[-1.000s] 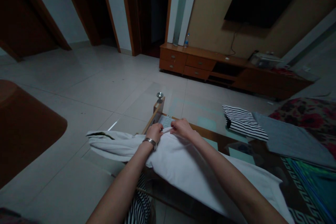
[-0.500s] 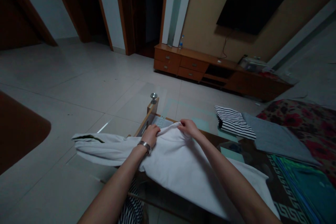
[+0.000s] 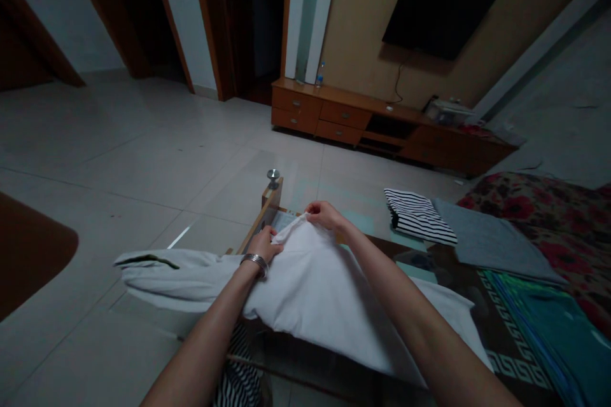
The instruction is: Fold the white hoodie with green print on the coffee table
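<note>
Two hands meet at the far edge of a white garment [image 3: 310, 286] spread on the glass desk [image 3: 405, 261]. The left hand [image 3: 264, 245], with a metal bracelet [image 3: 254, 261] at the wrist, has its fingers closed on the cloth low at the edge. The right hand [image 3: 324, 214], at about 1 o'clock from the left one, pinches the same edge and holds it raised into a small peak. Between them the hem runs short and taut, so both grips sit on one fold, the right slightly farther away and higher.

From the hands the garment's long axis runs toward 5 o'clock, back to the near right corner of the desk, while one sleeve [image 3: 157, 270] trails off toward 9 o'clock and overhangs the desk's edge above the tiled floor [image 3: 119, 159].

At 3 o'clock from the right hand, well apart, lie a folded striped garment [image 3: 417, 216] and, touching it on the far side, a folded grey cloth [image 3: 491, 241]. More striped fabric [image 3: 241, 375] hangs below the near edge. No container shows anywhere on the desk.
</note>
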Motion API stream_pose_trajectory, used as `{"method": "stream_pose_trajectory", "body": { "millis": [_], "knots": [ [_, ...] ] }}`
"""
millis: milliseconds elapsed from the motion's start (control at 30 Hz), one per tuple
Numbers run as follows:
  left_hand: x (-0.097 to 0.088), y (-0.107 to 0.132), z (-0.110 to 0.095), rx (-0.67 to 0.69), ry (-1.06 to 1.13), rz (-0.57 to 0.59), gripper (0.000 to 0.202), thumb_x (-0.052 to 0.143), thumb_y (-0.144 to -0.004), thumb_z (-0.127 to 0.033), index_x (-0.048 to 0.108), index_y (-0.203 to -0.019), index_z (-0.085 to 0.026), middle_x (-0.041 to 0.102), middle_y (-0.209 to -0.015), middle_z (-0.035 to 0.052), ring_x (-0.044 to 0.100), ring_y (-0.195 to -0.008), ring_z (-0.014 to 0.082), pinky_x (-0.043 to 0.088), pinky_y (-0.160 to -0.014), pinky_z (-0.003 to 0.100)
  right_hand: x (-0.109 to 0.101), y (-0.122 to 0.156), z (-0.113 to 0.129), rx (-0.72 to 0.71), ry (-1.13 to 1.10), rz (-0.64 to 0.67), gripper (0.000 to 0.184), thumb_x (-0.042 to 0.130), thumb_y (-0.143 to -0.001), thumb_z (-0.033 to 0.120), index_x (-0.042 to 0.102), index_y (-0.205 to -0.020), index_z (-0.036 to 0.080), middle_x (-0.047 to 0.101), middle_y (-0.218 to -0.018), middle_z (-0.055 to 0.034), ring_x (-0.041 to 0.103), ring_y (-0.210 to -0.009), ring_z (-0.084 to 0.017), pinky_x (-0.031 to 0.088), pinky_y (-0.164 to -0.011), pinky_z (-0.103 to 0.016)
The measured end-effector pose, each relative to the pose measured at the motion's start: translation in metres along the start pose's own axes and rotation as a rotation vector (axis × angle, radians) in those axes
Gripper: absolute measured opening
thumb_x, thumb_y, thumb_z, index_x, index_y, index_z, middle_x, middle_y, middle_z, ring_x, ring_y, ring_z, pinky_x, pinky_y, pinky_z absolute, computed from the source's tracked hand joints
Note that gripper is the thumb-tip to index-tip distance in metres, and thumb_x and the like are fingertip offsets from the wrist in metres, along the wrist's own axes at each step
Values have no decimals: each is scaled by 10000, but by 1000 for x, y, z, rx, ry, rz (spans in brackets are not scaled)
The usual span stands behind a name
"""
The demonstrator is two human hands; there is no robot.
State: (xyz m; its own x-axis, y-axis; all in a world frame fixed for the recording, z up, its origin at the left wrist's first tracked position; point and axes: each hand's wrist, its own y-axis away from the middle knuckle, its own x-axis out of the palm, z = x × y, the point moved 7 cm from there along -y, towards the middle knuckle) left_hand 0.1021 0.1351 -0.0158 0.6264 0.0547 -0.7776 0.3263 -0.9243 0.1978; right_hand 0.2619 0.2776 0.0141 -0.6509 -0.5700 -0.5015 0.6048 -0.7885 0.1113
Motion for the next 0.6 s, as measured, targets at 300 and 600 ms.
{"method": "stream_pose_trajectory", "body": {
  "millis": [300, 600],
  "knots": [
    [2, -3, -3, 40, -185, 16, 112, 634, -731, -208, 533, -762, -170, 630, -804, 46, 580, -769, 192, 337, -615, 259, -36, 78, -55, 117, -38, -79, 286, 566, -784, 417, 657, -830, 150, 646, -780, -39, 553, -686, -129, 417, -653, -237],
    [0, 2, -8, -17, -84, 18, 326, 710, -664, -121, 530, -932, -163, 655, -997, 60, 605, -894, 177, 402, -719, 224, 1, 114, -47, -70, -41, -397, 106, 610, -666, 248, 534, -698, 181, 580, -721, 10, 510, -683, -136, 351, -620, -228]
  ]
}}
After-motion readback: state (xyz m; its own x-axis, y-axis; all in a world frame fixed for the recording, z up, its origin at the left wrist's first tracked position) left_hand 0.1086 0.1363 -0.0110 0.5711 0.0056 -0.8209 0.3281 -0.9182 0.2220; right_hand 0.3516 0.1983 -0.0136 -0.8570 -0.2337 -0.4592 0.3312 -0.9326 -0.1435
